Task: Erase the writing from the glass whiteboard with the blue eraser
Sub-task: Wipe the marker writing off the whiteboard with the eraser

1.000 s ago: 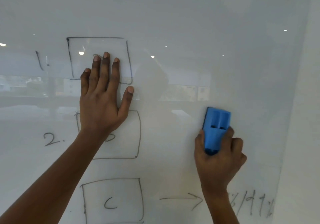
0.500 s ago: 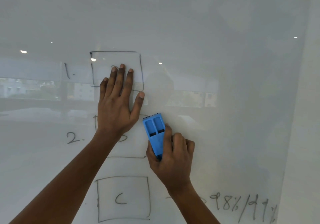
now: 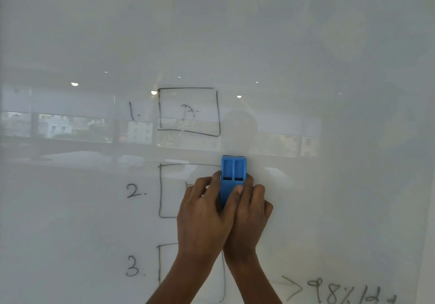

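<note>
The blue eraser [image 3: 233, 174] stands upright against the glass whiteboard [image 3: 329, 138], at the top right corner of the drawn box beside "2." [image 3: 135, 191]. Both hands hold it. My left hand [image 3: 203, 211] wraps its lower left side, thumb lying across the front. My right hand [image 3: 251, 214] grips the lower right side. Black marker writing shows: "1." with a box holding a half-wiped letter [image 3: 188, 111], the box beside "2.", "3." [image 3: 133, 269] with a box largely hidden by my forearms, and an arrow with "98%" [image 3: 327, 290] at the bottom right.
The glass reflects ceiling lights and a row of windows [image 3: 70, 127]. The board's right edge [image 3: 423, 209] meets a pale wall. The upper half of the board carries no writing.
My left hand left the first box and came down onto the eraser beside my right hand. The eraser moved right and up to the second box's corner. The view shifted, showing "3.".
</note>
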{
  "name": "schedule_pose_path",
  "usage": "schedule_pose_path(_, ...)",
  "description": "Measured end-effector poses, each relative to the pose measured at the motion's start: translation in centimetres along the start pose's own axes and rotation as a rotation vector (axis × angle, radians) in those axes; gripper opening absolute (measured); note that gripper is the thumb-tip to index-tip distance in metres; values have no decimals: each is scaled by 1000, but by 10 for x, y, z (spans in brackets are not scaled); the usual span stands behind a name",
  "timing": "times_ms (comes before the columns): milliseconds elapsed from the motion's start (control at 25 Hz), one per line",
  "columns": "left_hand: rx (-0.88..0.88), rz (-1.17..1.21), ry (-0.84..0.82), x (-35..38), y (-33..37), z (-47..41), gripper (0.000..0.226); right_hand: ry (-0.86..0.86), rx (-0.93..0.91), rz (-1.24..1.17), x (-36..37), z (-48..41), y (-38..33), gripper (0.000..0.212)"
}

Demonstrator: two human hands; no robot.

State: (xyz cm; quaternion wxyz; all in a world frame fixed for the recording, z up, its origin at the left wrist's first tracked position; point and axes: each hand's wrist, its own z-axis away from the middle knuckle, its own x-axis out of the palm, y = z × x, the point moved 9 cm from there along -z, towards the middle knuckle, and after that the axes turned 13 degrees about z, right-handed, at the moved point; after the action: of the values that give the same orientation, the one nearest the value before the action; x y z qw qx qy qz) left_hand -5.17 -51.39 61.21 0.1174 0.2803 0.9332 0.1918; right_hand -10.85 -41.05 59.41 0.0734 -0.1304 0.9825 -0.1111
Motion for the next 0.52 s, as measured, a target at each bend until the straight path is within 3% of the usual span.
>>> schedule_pose_path(160, -192, -114, -186, 14, 4, -10, 104, 28, -42, -81, -5, 2, 3, 65)
schedule_pose_path(320, -253, -149, -197, 19, 10, -18, 81, -20, -215, -65, -4, -3, 8, 72)
schedule_pose_path(520, -284, -147, -142, 19, 4, -20, 75, -149, -517, -215, -15, -17, 22, 79)
